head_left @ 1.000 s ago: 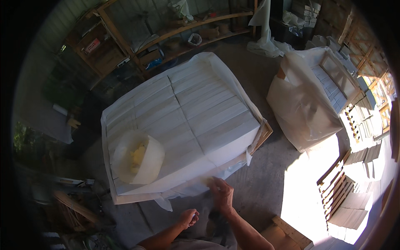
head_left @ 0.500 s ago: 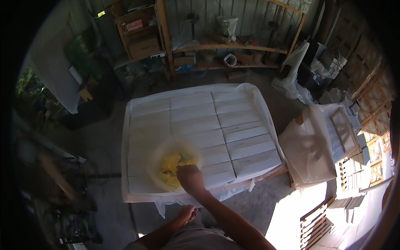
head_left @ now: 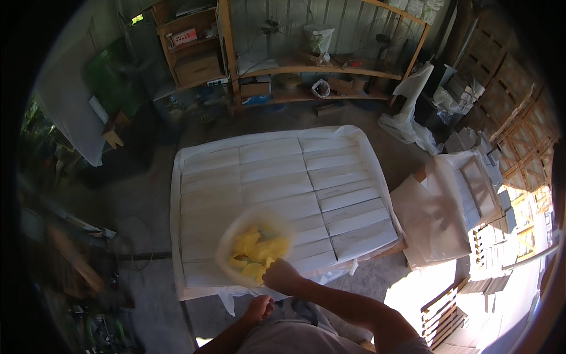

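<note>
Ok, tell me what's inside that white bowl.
The white bowl holds yellow pieces, blurred. The right hand grips its near rim, hiding that edge; anything beneath the pieces is covered.

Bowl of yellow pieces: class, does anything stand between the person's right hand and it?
Nothing visible does. The right hand is already at the near rim of the bowl, which sits on the white-covered table. The left hand hangs lower, apart from it.

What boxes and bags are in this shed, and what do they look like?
Flat packs: long, pale, in rows under clear sheet on the table.
Bowl: round, translucent, yellow pieces inside; right hand at its rim.
Cardboard box: brown, left shelf.
Bag: whitish, top shelf.
</note>
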Available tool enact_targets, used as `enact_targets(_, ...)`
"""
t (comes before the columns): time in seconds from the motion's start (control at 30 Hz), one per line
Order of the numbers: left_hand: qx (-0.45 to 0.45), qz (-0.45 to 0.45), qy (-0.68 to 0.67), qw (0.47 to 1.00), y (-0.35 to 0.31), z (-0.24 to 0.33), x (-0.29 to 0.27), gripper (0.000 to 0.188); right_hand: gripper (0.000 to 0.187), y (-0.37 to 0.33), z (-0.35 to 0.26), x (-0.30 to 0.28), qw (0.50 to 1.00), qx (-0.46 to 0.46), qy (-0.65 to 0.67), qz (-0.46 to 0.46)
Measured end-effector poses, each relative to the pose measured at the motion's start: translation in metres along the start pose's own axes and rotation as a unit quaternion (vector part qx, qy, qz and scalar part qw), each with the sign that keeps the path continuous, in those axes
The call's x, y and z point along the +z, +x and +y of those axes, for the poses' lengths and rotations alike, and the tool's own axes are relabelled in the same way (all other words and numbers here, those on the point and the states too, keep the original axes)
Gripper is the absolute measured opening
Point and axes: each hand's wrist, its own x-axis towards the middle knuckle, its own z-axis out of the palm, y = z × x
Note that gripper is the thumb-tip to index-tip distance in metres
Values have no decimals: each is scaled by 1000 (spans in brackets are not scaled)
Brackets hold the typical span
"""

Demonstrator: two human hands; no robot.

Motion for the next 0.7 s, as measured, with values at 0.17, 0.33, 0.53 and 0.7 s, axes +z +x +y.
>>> enact_targets(0.17,34,10,-43,998,4,9,16,33,7,-20,26,-13,999,6,-42,31)
enact_targets(0.33,10,59,-73,996,4,20,50,32,8,-104,90,-40,989,64,-114,68)
enact_targets(0.53,40,10,-105,994,8,25,88,32,8,-212,191,-32,973,125,-185,-50)
enact_targets(0.7,31,8,-104,994,-2,41,116,32,7,-275,233,-5,954,199,-197,-107)
